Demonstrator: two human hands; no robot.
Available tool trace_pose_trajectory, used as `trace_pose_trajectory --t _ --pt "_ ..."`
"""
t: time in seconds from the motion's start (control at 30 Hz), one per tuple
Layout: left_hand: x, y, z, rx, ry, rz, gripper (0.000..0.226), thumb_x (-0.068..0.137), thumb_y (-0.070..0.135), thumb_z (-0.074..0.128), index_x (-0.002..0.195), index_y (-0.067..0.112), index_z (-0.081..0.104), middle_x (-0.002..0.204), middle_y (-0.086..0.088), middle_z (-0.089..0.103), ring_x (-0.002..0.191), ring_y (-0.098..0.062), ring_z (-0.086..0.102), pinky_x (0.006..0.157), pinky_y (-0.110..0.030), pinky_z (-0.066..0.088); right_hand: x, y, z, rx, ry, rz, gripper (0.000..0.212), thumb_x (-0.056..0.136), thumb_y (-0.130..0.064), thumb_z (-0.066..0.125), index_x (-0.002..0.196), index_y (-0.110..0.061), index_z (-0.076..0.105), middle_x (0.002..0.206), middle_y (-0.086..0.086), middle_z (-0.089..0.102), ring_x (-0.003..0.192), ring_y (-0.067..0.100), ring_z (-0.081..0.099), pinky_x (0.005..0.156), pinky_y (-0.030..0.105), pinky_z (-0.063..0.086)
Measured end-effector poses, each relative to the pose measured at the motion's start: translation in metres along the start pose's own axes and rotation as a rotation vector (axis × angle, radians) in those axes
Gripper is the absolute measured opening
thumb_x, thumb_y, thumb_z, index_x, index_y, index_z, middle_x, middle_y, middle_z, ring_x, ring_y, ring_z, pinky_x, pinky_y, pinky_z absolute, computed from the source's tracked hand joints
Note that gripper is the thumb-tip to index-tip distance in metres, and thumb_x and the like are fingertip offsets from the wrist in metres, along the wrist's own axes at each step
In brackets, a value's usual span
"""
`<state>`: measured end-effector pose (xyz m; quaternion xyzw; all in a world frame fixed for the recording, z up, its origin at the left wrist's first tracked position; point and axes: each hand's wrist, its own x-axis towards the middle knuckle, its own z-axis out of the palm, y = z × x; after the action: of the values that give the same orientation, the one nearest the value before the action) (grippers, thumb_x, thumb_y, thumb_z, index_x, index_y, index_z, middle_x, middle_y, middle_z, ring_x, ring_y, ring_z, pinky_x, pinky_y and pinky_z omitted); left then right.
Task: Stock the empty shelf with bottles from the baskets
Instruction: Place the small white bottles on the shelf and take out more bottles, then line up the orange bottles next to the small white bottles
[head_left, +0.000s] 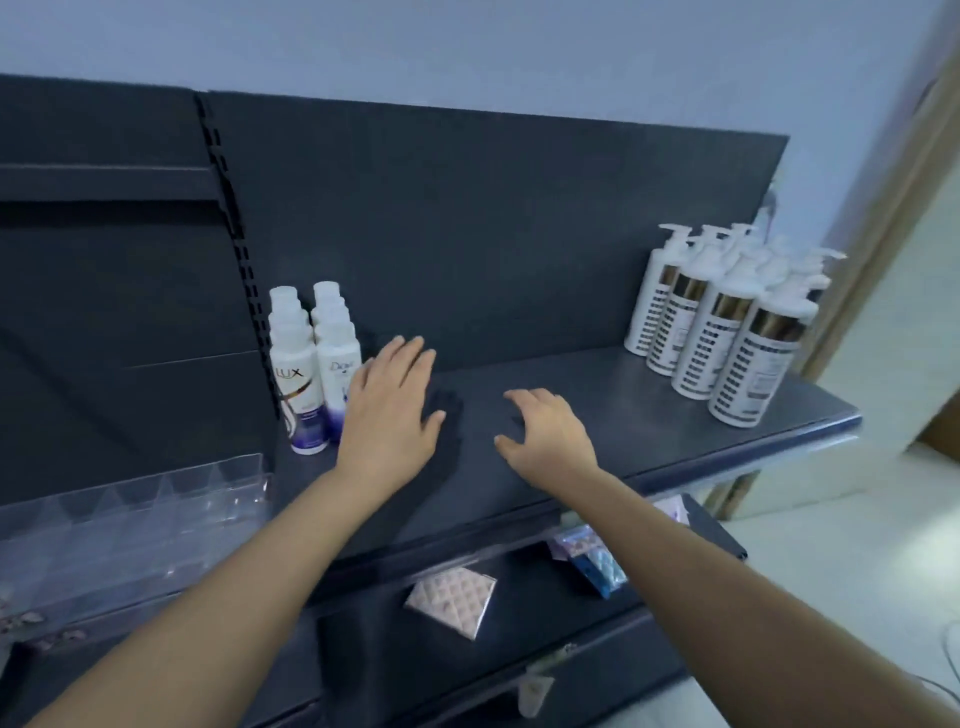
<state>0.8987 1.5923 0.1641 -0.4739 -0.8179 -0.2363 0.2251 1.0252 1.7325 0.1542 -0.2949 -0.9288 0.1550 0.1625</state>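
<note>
A dark grey shelf (623, 415) runs across the view. At its left end stand two rows of small white bottles, one labelled Lux (296, 384) and one labelled Dove (337, 374). At the right end stands a group of several white pump bottles (722, 332) with gold bands. My left hand (389, 410) hovers flat over the shelf just right of the Dove row, fingers straight, holding nothing. My right hand (550, 436) hangs over the middle of the shelf with loosely bent fingers, also holding nothing. No basket is in view.
A clear plastic divider tray (130, 514) sits on the neighbouring shelf at the left. On the lower shelf lie a quilted pink packet (452, 597) and blue packets (592, 561). A slotted upright (228, 208) splits the shelf bays.
</note>
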Motion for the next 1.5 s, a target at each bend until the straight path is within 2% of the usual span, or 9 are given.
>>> trace_pose_trajectory --t 0.13,0.23,0.37,0.47,0.73,0.93,1.13,1.23,1.5 --pt "-0.018 0.077 0.014 -0.007 -0.217 0.109 0.070 0.093 0.033 0.058 0.150 0.009 0.026 0.159 -0.005 0.022 0.148 -0.021 0.014 0.119 -0.035 0.015 -0.062 0.057 -0.033 -0.132 0.014 0.099 0.059 0.091 -0.035 0.061 0.144 -0.017 0.042 0.142 0.004 0.047 0.132 0.027 0.039 0.107 0.038 0.036" --pt "-0.037 0.136 0.023 0.004 -0.315 0.185 0.073 0.092 0.037 0.058 0.150 0.010 0.023 0.157 -0.003 0.023 0.146 -0.021 0.017 0.117 -0.033 0.018 -0.118 0.101 -0.055 -0.186 0.017 0.202 0.058 0.089 -0.033 0.063 0.141 -0.015 0.045 0.136 0.007 0.050 0.128 0.029 0.043 0.104 0.038 0.038" --pt "-0.070 0.210 0.040 -0.042 -0.365 0.315 0.063 0.085 0.036 0.065 0.137 0.008 0.044 0.141 -0.007 0.047 0.133 -0.025 0.040 0.106 -0.036 0.033 -0.197 0.156 -0.078 -0.246 0.039 0.352 0.050 0.086 -0.033 0.062 0.132 -0.018 0.052 0.128 0.006 0.054 0.122 0.030 0.048 0.096 0.035 0.039" --pt "-0.096 0.263 0.055 -0.084 -0.410 0.427 0.056 0.073 0.033 0.075 0.121 0.008 0.057 0.122 -0.008 0.059 0.116 -0.029 0.054 0.093 -0.039 0.042 -0.258 0.192 -0.094 -0.289 -0.020 0.475 0.051 0.089 -0.033 0.059 0.136 -0.017 0.048 0.133 0.008 0.051 0.125 0.031 0.045 0.100 0.038 0.040" --pt "-0.165 0.409 0.079 -0.192 -0.562 0.679 0.059 0.087 0.037 0.063 0.137 0.014 0.040 0.139 -0.003 0.045 0.130 -0.021 0.039 0.105 -0.033 0.032 -0.402 0.267 -0.122 -0.317 -0.134 0.790 0.059 0.090 -0.037 0.058 0.144 -0.018 0.041 0.141 0.007 0.045 0.132 0.028 0.038 0.102 0.038 0.039" --pt "-0.206 0.502 0.098 -0.279 -0.616 0.865 0.060 0.089 0.035 0.061 0.140 0.013 0.038 0.141 -0.002 0.042 0.131 -0.021 0.037 0.107 -0.032 0.030 -0.486 0.312 -0.137 -0.262 -0.099 1.007 0.057 0.087 -0.038 0.061 0.139 -0.019 0.048 0.138 0.007 0.049 0.131 0.028 0.042 0.105 0.037 0.038" --pt "-0.236 0.598 0.116 -0.382 -0.685 1.054 0.047 0.085 0.027 0.061 0.129 0.016 0.047 0.133 0.000 0.050 0.124 -0.020 0.042 0.102 -0.031 0.033 -0.558 0.355 -0.155 -0.236 -0.064 1.210 0.055 0.085 -0.038 0.062 0.135 -0.018 0.052 0.135 0.006 0.053 0.125 0.026 0.048 0.102 0.038 0.043" --pt "-0.254 0.643 0.122 -0.371 -0.699 1.161 0.052 0.086 0.025 0.060 0.134 0.017 0.044 0.137 0.000 0.047 0.130 -0.021 0.038 0.108 -0.033 0.030 -0.591 0.376 -0.163 -0.218 -0.055 1.316 0.053 0.085 -0.039 0.061 0.134 -0.019 0.052 0.132 0.006 0.054 0.123 0.026 0.050 0.098 0.039 0.046" --pt "-0.315 0.735 0.124 -0.422 -0.774 1.357 0.054 0.089 0.018 0.053 0.141 0.014 0.040 0.144 -0.004 0.043 0.134 -0.022 0.035 0.111 -0.035 0.027 -0.676 0.412 -0.172 -0.109 -0.043 1.474 0.052 0.085 -0.043 0.051 0.133 -0.024 0.052 0.138 0.006 0.055 0.128 0.027 0.048 0.108 0.043 0.038"
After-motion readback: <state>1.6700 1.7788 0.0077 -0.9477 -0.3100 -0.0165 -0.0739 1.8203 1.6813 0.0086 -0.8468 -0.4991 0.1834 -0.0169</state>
